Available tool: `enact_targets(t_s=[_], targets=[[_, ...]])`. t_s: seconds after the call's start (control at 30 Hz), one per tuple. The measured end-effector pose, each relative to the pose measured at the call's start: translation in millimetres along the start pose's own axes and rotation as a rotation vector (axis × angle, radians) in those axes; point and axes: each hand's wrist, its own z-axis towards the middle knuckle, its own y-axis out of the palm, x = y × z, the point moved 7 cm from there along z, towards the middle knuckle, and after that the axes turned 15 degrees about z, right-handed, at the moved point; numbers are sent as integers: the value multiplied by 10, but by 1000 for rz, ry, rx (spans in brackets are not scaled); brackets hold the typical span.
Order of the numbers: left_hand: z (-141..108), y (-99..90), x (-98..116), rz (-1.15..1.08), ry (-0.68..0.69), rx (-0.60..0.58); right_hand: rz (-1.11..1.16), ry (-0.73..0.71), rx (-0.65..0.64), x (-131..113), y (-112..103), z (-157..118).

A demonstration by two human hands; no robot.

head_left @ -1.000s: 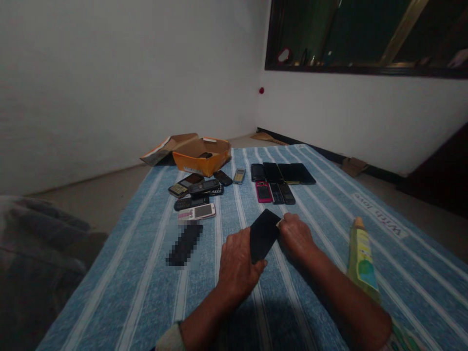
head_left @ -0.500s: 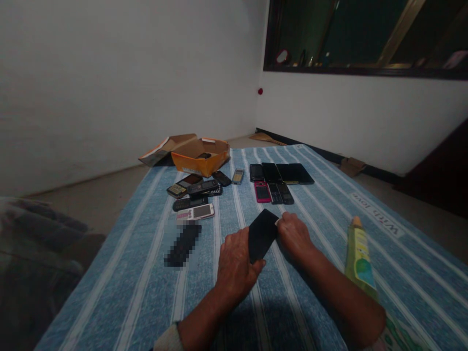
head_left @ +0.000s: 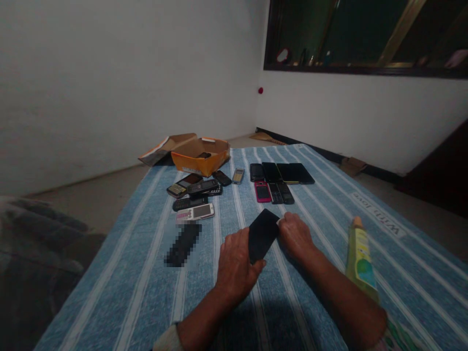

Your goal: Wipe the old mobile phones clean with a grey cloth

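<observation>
A dark, flat phone [head_left: 262, 236] is tilted between my hands above the striped cloth. My left hand [head_left: 237, 265] grips its left side, with the thumb along the lower edge. At the phone's upper right edge, my right hand [head_left: 295, 235] is closed around a small white thing, mostly hidden by the fingers. Beyond, a pink phone [head_left: 263, 192] lies in rows with several dark phones and black tablets [head_left: 295, 173]. To the left are a white and pink phone [head_left: 195, 213], a loose group of older phones [head_left: 203, 187] and a pixelated dark object [head_left: 183, 244].
An open orange box [head_left: 201, 159] with something dark inside stands at the far left of the blue striped cloth [head_left: 146, 273]. A yellow-green bottle [head_left: 361, 258] lies beside my right forearm. Grey fabric [head_left: 40, 253] is at the left, beyond the cloth's edge.
</observation>
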Motion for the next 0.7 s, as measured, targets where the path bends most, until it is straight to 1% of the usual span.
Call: enact_targets(t_s=[0.07,0.2,0.27,0.37,0.43,0.6,0.67,0.7], targets=[[1,4,-2,3,-2,2,8,-33,9,-103,38,-100],[0,10,5,8,-2,-5,59,-183,11,-333,126,-338],[-3,4,5,13,-9,-1,70,-206,14,-345,122,-367],[-10,-15,6,15,-12,12,61,-158,25,-289,84,-330],[-12,-22,8,13,-9,13,59,-156,31,-316,88,-348],[-5,-22,21,19,23,26,105,-335,37,-575,223,-588],[-5,-18,16,18,22,36,106,-360,46,-570,226,-601],[-6,-15,11,15,18,37,97,-349,47,-532,208,-570]])
